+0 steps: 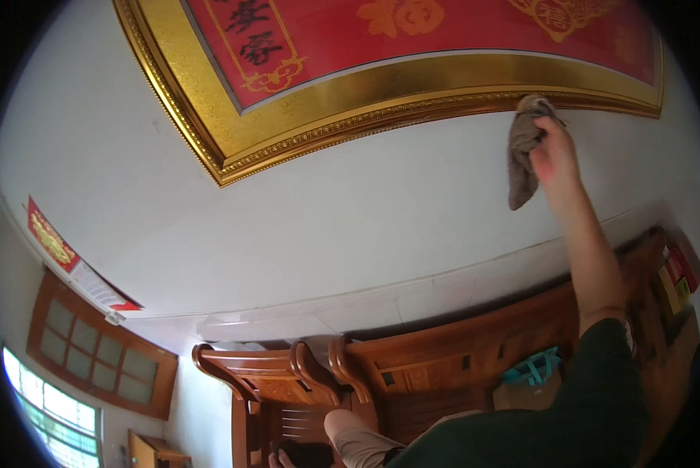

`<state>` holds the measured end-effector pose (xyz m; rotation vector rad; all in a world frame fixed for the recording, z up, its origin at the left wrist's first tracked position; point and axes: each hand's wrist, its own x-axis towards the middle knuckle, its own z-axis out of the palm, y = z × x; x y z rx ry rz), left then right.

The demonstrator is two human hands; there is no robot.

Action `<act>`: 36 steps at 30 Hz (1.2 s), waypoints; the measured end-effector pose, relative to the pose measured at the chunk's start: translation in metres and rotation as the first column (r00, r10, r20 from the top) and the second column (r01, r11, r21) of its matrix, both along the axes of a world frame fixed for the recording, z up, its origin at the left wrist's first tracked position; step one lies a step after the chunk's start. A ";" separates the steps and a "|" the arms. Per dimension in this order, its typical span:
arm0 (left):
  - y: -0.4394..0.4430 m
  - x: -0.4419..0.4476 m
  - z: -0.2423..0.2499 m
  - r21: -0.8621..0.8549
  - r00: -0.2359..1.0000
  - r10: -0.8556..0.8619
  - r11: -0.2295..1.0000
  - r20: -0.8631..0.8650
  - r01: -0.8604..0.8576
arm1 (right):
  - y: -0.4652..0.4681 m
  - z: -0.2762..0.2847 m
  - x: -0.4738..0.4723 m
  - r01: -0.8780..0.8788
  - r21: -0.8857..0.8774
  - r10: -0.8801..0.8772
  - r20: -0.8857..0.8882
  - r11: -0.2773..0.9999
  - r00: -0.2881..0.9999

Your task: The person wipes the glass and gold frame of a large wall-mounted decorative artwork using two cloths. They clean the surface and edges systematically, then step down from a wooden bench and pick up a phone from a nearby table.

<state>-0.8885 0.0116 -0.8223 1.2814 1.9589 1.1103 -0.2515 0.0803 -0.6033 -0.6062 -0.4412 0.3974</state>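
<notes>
My right hand [553, 153] is raised on an outstretched arm and grips a bunched grey-brown cloth [522, 167]. The cloth's top touches the lower rail of a large ornate gold picture frame [350, 121], towards its right end; its loose end hangs against the white wall. Behind the frame's glass is a red panel [338, 44] with gold motifs and dark characters. At the bottom edge, what appear to be fingers of my left hand [278, 460] show beside a dark item [306, 453]. Most of that hand is cut off, so its hold is unclear.
Below the wall stand a carved wooden armchair [268, 374] and a long wooden bench [432, 365]. A box with turquoise straps [528, 380] sits on the bench; red and yellow packages [677, 275] lie at far right. A wall calendar [72, 257] hangs left, above a glazed wooden panel [98, 345].
</notes>
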 end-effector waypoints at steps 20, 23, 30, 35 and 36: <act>0.261 -0.111 0.116 0.188 0.697 -0.611 0.786 0.375 0.589 | 0.134 0.031 -0.243 0.355 -0.342 -0.325 0.144 0.870 0.935; 0.289 -0.146 0.175 0.084 0.723 -0.634 0.765 0.276 0.639 | 0.145 0.031 -0.264 0.379 -0.416 -0.365 0.115 0.827 0.924; 0.337 -0.174 0.232 0.090 0.752 -0.648 0.762 0.119 0.642 | 0.171 0.021 -0.313 0.370 -0.428 -0.306 0.214 0.825 0.928; 0.352 -0.172 0.241 0.318 0.816 -0.560 0.807 0.142 0.498 | 0.136 0.045 -0.276 0.466 -0.344 -0.495 0.002 0.815 0.869; 0.349 -0.168 0.244 0.322 0.837 -0.530 0.822 0.133 0.469 | 0.133 0.048 -0.259 0.500 -0.303 -0.531 -0.023 0.811 0.847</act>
